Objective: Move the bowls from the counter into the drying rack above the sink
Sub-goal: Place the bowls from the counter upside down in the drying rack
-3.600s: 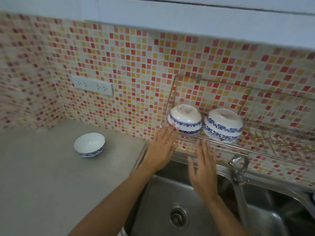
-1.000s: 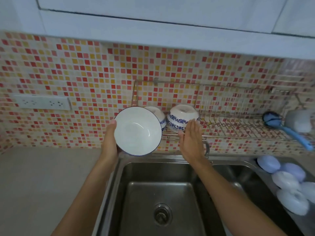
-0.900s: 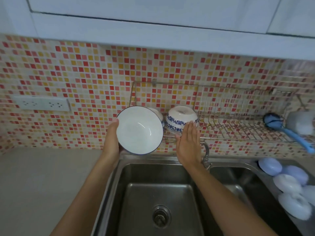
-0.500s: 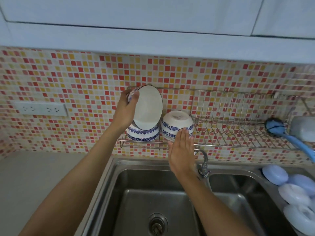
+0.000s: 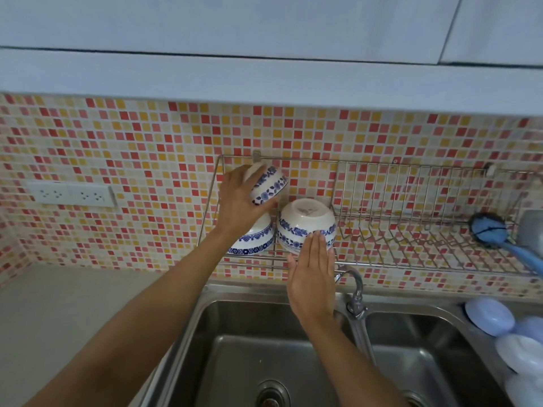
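Note:
My left hand (image 5: 238, 205) grips a white bowl with a blue flower band (image 5: 269, 185), tilted rim-down at the left end of the wire drying rack (image 5: 411, 261). It hangs just above an upside-down bowl (image 5: 254, 237) that is partly hidden by my wrist. A second upside-down bowl (image 5: 305, 224) sits to its right in the rack. My right hand (image 5: 313, 274) is flat and open, fingertips resting against the front of that second bowl.
A double steel sink (image 5: 264, 348) lies below the rack, with a tap (image 5: 354, 292) between the basins. A blue dish brush (image 5: 493, 235) rests at the rack's right end. Pale round lids (image 5: 490, 317) sit at the sink's right edge. The grey counter (image 5: 58, 318) is at left.
My left hand has turned the held bowl from facing me to rim-down and moved it further over the leftmost racked bowl. My right hand stays against the second bowl.

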